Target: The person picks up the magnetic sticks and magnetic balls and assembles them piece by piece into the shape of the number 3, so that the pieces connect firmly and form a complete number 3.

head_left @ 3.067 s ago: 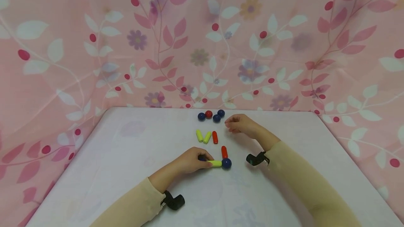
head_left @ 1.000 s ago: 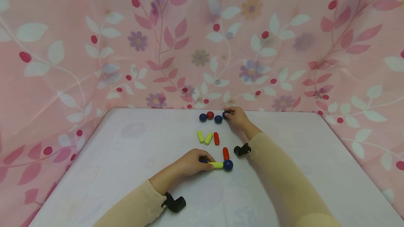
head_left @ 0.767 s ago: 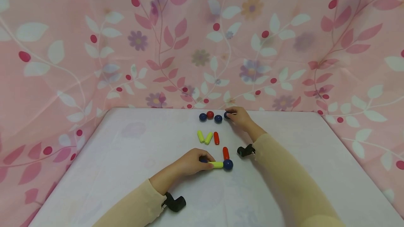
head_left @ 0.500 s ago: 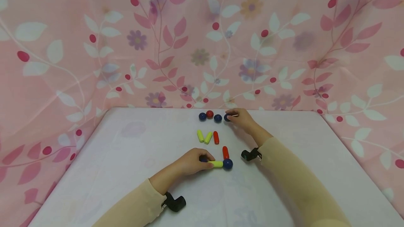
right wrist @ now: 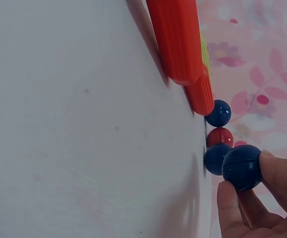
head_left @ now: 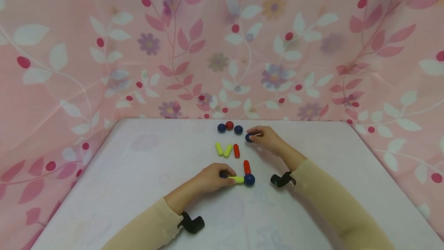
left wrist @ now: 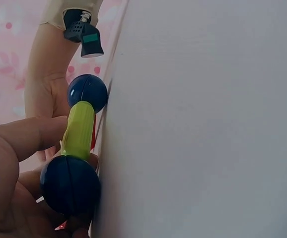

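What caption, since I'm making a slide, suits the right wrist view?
Right hand pinching a blue ball, with two red rods and three more balls in view.

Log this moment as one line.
left hand: holds ribbed yellow-green rod, glossy blue ball at each end | right hand: pinches separate blue ball | back row: glossy red ball between blue balls

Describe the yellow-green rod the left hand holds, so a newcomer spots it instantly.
On the white table, follow the beige left sleeve to the left hand. It holds the yellow-green rod, the only one with a blue ball at each end.
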